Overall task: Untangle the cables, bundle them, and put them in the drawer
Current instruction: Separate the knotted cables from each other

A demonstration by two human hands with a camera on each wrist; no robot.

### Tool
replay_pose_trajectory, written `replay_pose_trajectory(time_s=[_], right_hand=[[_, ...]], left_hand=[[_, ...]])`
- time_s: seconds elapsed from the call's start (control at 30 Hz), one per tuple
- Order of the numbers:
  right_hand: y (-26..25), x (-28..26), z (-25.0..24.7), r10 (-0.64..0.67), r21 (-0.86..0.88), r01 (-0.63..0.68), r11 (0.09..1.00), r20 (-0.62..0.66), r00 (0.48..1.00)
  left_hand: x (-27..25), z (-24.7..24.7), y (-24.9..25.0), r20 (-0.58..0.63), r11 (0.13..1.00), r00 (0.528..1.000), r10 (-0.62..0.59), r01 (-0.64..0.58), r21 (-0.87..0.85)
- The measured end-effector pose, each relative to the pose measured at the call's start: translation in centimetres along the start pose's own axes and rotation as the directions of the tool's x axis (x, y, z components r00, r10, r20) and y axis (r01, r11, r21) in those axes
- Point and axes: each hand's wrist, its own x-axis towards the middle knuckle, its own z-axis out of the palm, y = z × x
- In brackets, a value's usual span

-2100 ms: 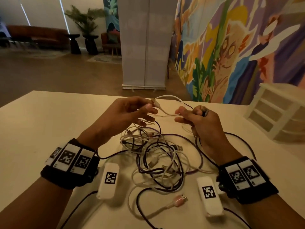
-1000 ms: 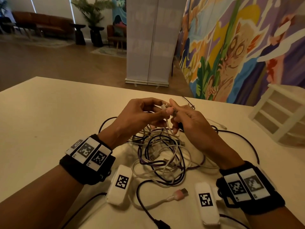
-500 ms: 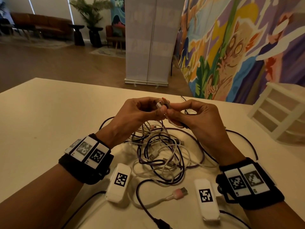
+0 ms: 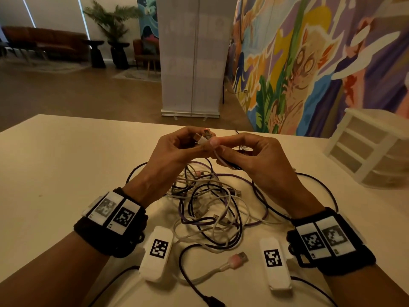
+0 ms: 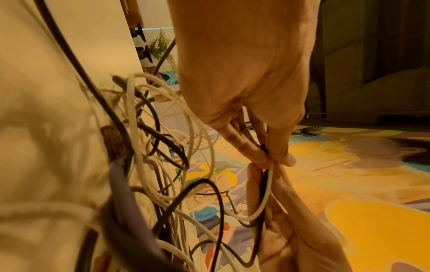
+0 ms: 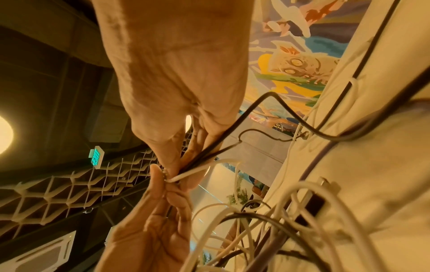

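A tangle of white, black and purple cables (image 4: 210,207) lies on the cream table (image 4: 55,173). Above its far side my two hands meet. My left hand (image 4: 202,144) pinches the plug end of a white cable (image 4: 202,139) at its fingertips. My right hand (image 4: 218,146) pinches the same white cable (image 6: 197,170) right beside it, with black cable strands (image 6: 223,145) running through its fingers. In the left wrist view the white cable (image 5: 267,193) loops down from the pinch into the tangle (image 5: 151,147). A pink USB plug (image 4: 238,258) lies loose near the front edge.
A white drawer unit (image 4: 371,149) stands at the table's right end, its drawers closed. Two white tagged boxes (image 4: 158,253) (image 4: 275,264) hang under my wrists, with black leads trailing toward the front edge. A mural wall and a white banner stand beyond the table.
Two seconds ago my hands were apart with the white cable stretched between them. They have since come together, fingertips touching over the plug end. The tangle has barely shifted.
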Motion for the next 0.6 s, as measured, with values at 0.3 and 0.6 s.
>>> replay_pose_trajectory(time_s=[0.3, 0.6], right_hand=[[-2.5, 1.7, -1.4, 0.027, -0.48, 0.125, 0.868, 0.297, 0.955], [-4.7, 7.7, -7.1, 0.072, -0.883, 0.401, 0.246, 0.429, 0.901]], left_hand=[[0.0, -1.0, 1.5, -0.092, 0.986, 0.991, 0.099, -0.11, -0.127], [0.2, -1.3, 4.5, -0.112, 0.908, 0.965, 0.237, -0.261, -0.329]])
